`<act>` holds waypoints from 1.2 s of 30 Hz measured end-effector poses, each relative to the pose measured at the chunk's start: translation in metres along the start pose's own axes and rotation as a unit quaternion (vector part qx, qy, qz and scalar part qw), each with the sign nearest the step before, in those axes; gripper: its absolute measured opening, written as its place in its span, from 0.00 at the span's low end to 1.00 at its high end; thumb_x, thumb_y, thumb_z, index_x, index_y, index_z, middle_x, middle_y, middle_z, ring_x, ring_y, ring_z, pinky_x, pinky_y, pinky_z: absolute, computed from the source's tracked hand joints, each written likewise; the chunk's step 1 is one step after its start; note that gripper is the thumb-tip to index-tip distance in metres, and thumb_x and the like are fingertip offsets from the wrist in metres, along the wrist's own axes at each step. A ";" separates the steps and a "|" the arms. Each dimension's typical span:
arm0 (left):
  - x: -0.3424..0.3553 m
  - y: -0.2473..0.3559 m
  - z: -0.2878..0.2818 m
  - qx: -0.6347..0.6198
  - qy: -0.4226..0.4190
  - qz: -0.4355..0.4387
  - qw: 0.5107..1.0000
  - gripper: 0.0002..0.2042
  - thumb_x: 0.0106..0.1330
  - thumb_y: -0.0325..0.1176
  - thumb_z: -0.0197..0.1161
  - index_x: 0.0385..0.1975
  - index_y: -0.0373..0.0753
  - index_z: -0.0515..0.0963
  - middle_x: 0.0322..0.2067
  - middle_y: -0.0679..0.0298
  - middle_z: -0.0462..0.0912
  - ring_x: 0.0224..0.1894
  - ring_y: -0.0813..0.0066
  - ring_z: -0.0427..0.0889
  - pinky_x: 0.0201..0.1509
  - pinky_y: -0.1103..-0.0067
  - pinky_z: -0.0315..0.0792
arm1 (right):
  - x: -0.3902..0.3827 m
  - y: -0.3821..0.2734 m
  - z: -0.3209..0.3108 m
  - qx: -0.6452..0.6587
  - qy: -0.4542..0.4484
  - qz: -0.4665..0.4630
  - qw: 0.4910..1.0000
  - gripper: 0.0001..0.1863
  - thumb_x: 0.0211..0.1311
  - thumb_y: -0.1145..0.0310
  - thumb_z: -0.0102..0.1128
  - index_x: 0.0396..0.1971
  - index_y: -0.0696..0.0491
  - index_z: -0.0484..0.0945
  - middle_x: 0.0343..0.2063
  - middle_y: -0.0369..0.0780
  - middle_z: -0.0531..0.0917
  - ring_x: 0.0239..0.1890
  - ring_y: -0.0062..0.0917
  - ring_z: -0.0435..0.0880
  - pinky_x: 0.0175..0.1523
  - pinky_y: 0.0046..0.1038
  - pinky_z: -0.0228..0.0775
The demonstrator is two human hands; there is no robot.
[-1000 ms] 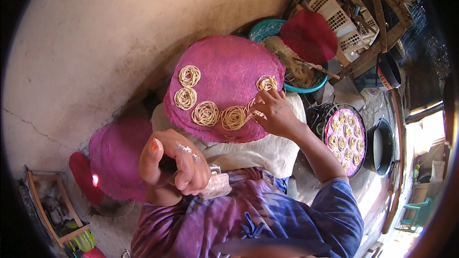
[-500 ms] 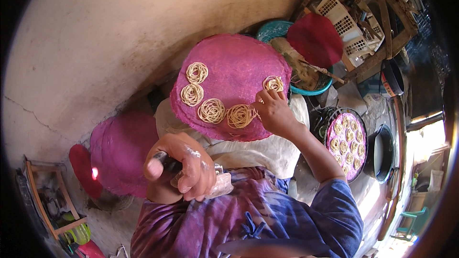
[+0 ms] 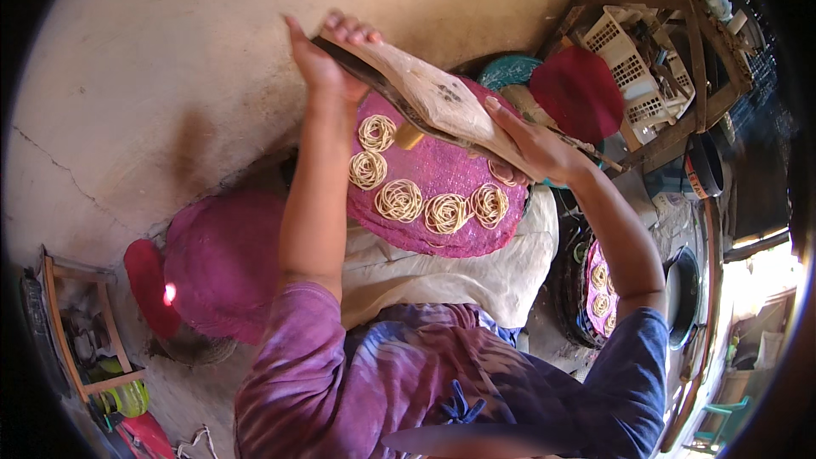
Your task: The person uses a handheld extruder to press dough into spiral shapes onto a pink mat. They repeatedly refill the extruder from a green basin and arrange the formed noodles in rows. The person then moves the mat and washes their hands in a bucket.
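Observation:
Both my hands grip a long wooden press made of two boards (image 3: 442, 95), held slanting over a pink cloth-covered round (image 3: 476, 240). My left hand (image 3: 333, 64) closes around its far left end, fingers over the top. At the lower right end is my right hand (image 3: 544, 146), thumb on top and fingers beneath. A short yellowish cylinder (image 3: 409, 136) juts down from the press. On the pink round lie several coiled noodle nests (image 3: 399, 201) in a curve along its left and near edges. One more nest at the right is partly hidden by the press and right hand.
A second pink round (image 3: 225, 268) lies at the left beside a dark red disc (image 3: 153, 285). To the right stand a tray of noodle nests (image 3: 600, 289) and a dark basin (image 3: 682, 297). Behind are a teal tub (image 3: 510, 70), a red disc (image 3: 578, 93) and white baskets (image 3: 614, 49).
My right hand has left the noodle nests and now holds the press. The press has risen from near my lap to above the pink round. Another nest shows at the near right.

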State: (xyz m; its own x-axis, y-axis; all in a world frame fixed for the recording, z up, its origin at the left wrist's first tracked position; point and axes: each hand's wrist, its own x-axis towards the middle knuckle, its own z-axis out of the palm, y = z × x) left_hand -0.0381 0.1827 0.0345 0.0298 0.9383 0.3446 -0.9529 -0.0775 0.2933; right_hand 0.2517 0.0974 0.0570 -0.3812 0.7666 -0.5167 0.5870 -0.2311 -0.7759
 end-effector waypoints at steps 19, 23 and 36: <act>-0.004 -0.013 -0.040 -0.066 0.113 0.064 0.989 0.21 0.70 0.54 0.38 0.18 0.50 0.62 0.12 0.77 0.60 0.16 0.80 0.61 0.30 0.77 0.63 | 0.032 -0.031 0.002 -0.140 0.098 0.032 0.985 0.37 0.70 0.34 0.33 0.24 0.53 0.77 0.09 0.34 0.67 0.09 0.19 0.66 0.14 0.26 0.56; -0.018 -0.011 -0.039 -0.063 0.188 0.046 0.979 0.22 0.69 0.55 0.36 0.16 0.51 0.61 0.10 0.77 0.58 0.15 0.81 0.59 0.28 0.78 0.61 | 0.023 -0.020 0.005 -0.146 0.086 0.027 0.985 0.44 0.69 0.33 0.32 0.17 0.60 0.77 0.08 0.41 0.69 0.11 0.28 0.73 0.22 0.35 0.65; -0.011 -0.038 -0.039 0.102 0.152 -0.112 0.977 0.49 0.62 0.77 0.26 0.52 0.32 0.76 0.53 0.51 0.77 0.63 0.61 0.67 0.71 0.66 0.51 | 0.008 0.010 -0.020 -0.034 0.136 0.022 0.990 0.40 0.68 0.32 0.35 0.30 0.57 0.80 0.12 0.34 0.69 0.14 0.18 0.67 0.18 0.25 0.56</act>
State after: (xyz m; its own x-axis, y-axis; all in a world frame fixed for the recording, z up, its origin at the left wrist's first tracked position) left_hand -0.0134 0.1883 -0.0153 0.1102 0.9937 -0.0201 -0.8522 0.1048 0.5126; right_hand 0.2689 0.1138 0.0523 -0.1540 0.8917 -0.4257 0.6487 -0.2337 -0.7242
